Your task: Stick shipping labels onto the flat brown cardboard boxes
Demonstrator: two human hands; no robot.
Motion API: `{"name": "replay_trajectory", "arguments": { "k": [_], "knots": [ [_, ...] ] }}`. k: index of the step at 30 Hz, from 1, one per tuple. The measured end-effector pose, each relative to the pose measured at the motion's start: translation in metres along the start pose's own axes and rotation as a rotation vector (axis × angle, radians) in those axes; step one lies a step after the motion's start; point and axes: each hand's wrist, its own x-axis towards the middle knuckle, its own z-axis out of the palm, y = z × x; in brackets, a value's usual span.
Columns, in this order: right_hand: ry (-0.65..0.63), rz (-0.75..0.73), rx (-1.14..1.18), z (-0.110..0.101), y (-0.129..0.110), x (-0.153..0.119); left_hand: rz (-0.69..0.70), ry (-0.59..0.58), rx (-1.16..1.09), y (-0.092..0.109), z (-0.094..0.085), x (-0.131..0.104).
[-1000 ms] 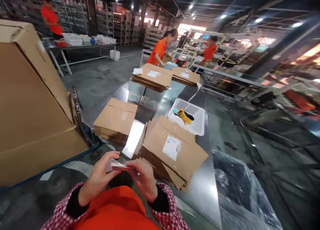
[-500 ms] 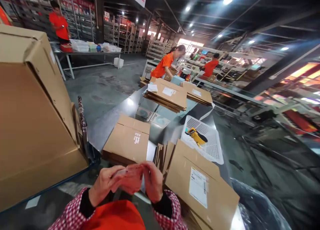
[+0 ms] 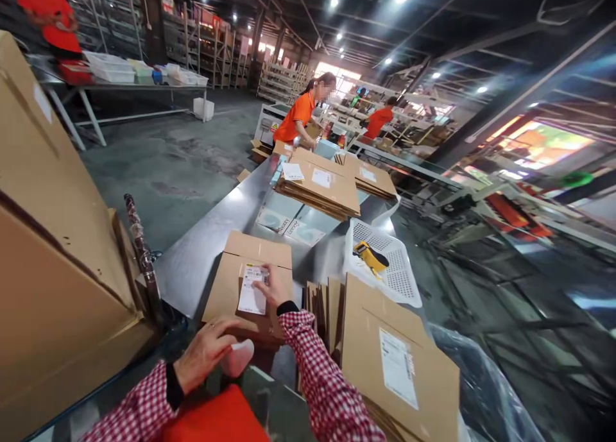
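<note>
My right hand [image 3: 273, 289] is part open, thumb and fingers spread, touching the right side of a white printed label [image 3: 251, 297]. The label lies on the top flattened carton [image 3: 219, 285] of a stack on the metal table [image 3: 192, 253]. My left hand [image 3: 205, 352] is loosely curved beside a pale slip [image 3: 237, 358]; I cannot tell whether its fingers grip it.

So the long shiny metal table [image 3: 206, 214] had a stack of flat brown cardboard boxes [image 3: 219, 285], a bigger labelled brown cardboard pile [image 3: 363, 326], a white perforated plastic basket [image 3: 408, 274] and printed pale-blue boxes [image 3: 308, 231].
</note>
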Motion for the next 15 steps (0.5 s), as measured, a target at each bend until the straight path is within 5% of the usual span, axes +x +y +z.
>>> {"name": "replay_trajectory", "arguments": {
  "k": [4,8,12,15],
  "knots": [
    [-0.040,-0.007,-0.131,0.003,0.000,0.001,-0.058,-0.107,0.035,-0.011,0.025,0.017],
    [0.059,0.075,-0.484,0.015,-0.008,-0.018,-0.077,-0.185,0.038,-0.011,0.031,0.009],
    [-0.067,-0.128,-0.512,0.033,-0.011,-0.029,-0.106,-0.191,0.036,-0.010,0.028,-0.005],
    [0.066,0.188,-0.389,0.019,0.005,-0.027,-0.203,-0.103,0.026,-0.017,0.023,-0.015]
  ]
}}
